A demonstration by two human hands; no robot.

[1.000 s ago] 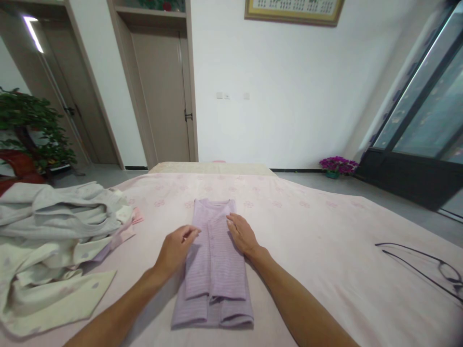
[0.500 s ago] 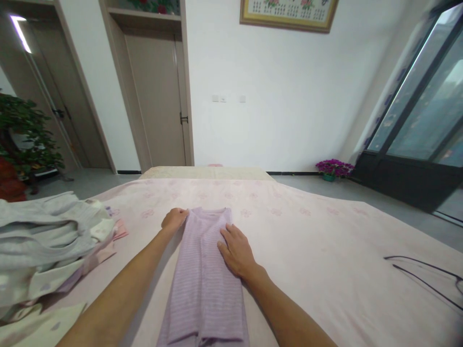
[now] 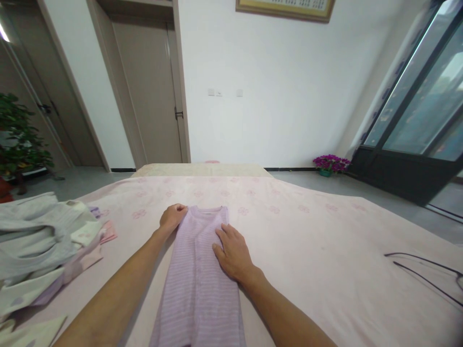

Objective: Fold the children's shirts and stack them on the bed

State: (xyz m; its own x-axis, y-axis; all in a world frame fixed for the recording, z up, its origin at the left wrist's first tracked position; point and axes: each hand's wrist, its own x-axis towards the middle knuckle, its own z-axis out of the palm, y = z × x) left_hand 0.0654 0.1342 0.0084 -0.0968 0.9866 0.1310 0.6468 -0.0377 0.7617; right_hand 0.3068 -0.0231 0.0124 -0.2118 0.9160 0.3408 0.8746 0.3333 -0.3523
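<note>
A lilac striped cardigan [image 3: 197, 279] with a front button strip lies flat in front of me, its sides folded in and its neckline pointing away. My left hand [image 3: 173, 216] pinches its far left shoulder corner between thumb and fingers. Across the upper right part of the garment rests my right hand [image 3: 233, 250], laid flat with the fingers stretched and slightly apart. The cardigan's near end runs out of the bottom of the view. Underneath is a pale pink flowered sheet [image 3: 307, 260].
To the left sits a heap of clothes [image 3: 39, 241] in grey, cream, pink and purple. Dark-framed glasses [image 3: 427, 267] lie on the right. Beyond the sheet's far edge are a door [image 3: 148, 91], a white wall [image 3: 253, 125] and potted purple flowers [image 3: 331, 164].
The view has tilted down and shifted slightly. My left hand keeps its pinch at the shoulder corner, and my right hand stays flat on the cardigan.
</note>
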